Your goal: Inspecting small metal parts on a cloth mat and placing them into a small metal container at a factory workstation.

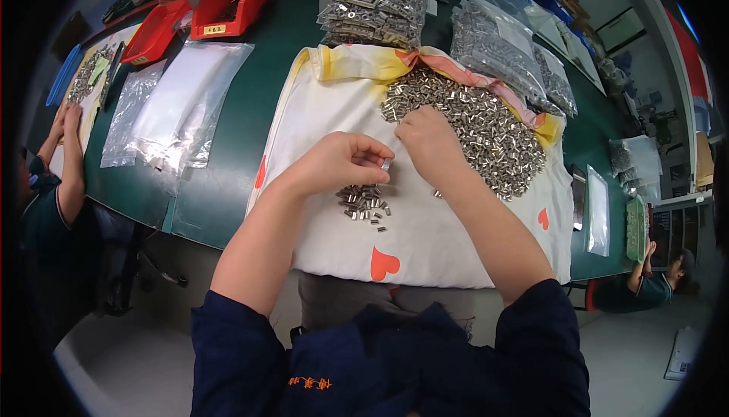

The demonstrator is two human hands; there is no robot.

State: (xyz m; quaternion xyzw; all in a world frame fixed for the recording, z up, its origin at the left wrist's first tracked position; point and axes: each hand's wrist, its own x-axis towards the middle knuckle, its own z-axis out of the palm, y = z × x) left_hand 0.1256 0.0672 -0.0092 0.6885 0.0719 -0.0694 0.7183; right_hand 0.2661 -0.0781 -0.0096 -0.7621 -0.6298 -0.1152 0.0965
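Observation:
A large heap of small silvery metal sleeves [497, 132] lies on a white cloth [334, 246] printed with red hearts. My left hand [342, 162] is closed, with small metal sleeves pinched between thumb and fingers. Below it rests a smaller pile of the same sleeves [361, 202], a few of them loose toward me. My right hand [429, 140] is at the left edge of the large heap, its fingers curled together. Whatever those fingertips hold, if anything, is too small to make out. The two hands are close but apart.
Clear bags full of metal parts [372, 7] stand behind the cloth, with more bags [497, 41] at the back right. Flat plastic bags [186, 102] and red bins [231, 7] occupy the left side. A phone-like dark object [579, 197] lies right. Co-workers sit at both sides.

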